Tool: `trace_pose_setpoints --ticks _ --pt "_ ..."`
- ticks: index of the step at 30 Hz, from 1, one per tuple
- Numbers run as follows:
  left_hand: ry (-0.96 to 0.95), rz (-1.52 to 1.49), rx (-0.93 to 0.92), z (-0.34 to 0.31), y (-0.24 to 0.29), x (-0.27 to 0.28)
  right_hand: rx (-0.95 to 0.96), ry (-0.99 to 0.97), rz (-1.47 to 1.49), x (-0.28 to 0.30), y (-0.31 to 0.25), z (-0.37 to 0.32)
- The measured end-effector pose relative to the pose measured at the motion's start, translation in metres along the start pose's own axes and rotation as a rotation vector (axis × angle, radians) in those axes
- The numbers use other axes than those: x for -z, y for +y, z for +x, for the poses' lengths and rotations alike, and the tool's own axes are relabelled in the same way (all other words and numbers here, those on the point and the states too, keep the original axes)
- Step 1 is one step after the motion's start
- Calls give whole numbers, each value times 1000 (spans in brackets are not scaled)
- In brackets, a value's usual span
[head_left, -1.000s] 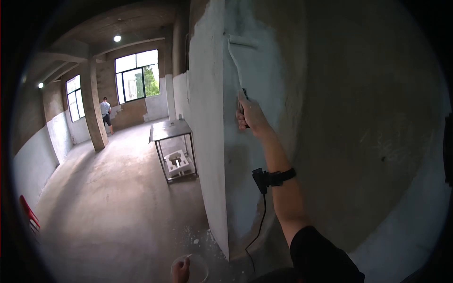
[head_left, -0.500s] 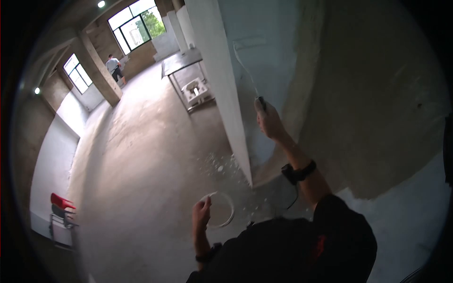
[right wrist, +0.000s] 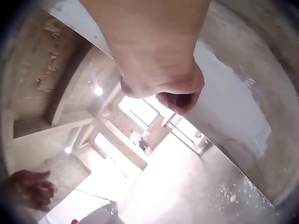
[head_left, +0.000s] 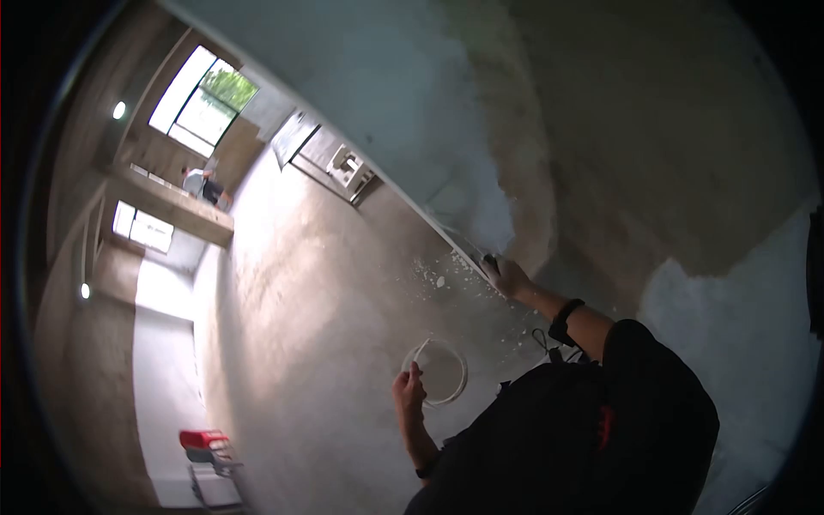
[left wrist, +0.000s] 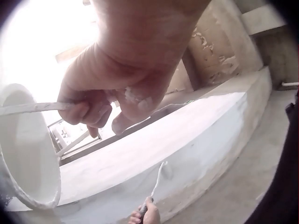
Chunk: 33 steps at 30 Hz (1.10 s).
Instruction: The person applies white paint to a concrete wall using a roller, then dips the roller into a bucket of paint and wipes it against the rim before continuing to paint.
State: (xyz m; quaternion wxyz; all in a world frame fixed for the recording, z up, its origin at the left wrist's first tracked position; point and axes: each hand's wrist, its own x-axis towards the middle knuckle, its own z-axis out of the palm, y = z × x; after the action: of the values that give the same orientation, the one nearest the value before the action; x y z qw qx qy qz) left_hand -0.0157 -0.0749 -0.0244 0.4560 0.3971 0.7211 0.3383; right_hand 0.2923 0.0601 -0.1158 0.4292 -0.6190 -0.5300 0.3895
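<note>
My right hand (head_left: 508, 276) grips the dark handle of a paint roller (head_left: 486, 257) low on the white-painted pillar wall (head_left: 412, 112). The thin rod (left wrist: 158, 179) runs up from that hand to the wall. In the right wrist view the fingers (right wrist: 180, 99) curl round the handle. My left hand (head_left: 409, 388) grips the thin wire handle (left wrist: 32, 108) of a white bucket (head_left: 462, 378), which hangs close over the concrete floor. The bucket's rim (left wrist: 35, 198) fills the left of the left wrist view.
White paint flecks (head_left: 433, 276) dot the floor at the pillar's foot. A metal table (head_left: 302, 142) stands along the wall farther off, and a person (head_left: 199, 182) is by the far window. Red chairs (head_left: 204, 439) stand against the opposite wall. Bare brown wall (head_left: 652, 129) lies to the right.
My right hand has drawn the roller down the wall from head height to near the floor. The view has tipped downward, and my left hand with the bucket has come further into view.
</note>
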Motion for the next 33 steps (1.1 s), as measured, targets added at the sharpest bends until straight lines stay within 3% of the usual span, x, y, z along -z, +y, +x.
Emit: trace_pose_setpoints --ticks 3,5,7,10,12,19,21,25,31,33 --pt "-5 -2 15 4 6 -1 -112 41 -30 2 44 -7" --pt "-19 -22 33 6 7 -4 -85 92 -55 12 63 -14" --pt "-17 19 20 10 4 -6 -65 135 -87 21 73 -15" --pt "-57 51 32 8 17 -18 -209 132 2 54 61 -9" --pt "-49 67 40 4 29 -27 -105 304 -85 69 66 3" --pt "-32 62 50 -1 42 -50 -76 334 -36 107 33 48" --pt "-20 52 48 -11 49 -55 -22 310 -52 117 6 50" --pt "-11 2 32 -14 53 -76 48 178 26 117 6 66" --pt "14 -11 60 -17 57 -103 230 332 32 112 -1 77" --pt "0 -15 74 -17 58 -109 351 359 224 109 2 82"
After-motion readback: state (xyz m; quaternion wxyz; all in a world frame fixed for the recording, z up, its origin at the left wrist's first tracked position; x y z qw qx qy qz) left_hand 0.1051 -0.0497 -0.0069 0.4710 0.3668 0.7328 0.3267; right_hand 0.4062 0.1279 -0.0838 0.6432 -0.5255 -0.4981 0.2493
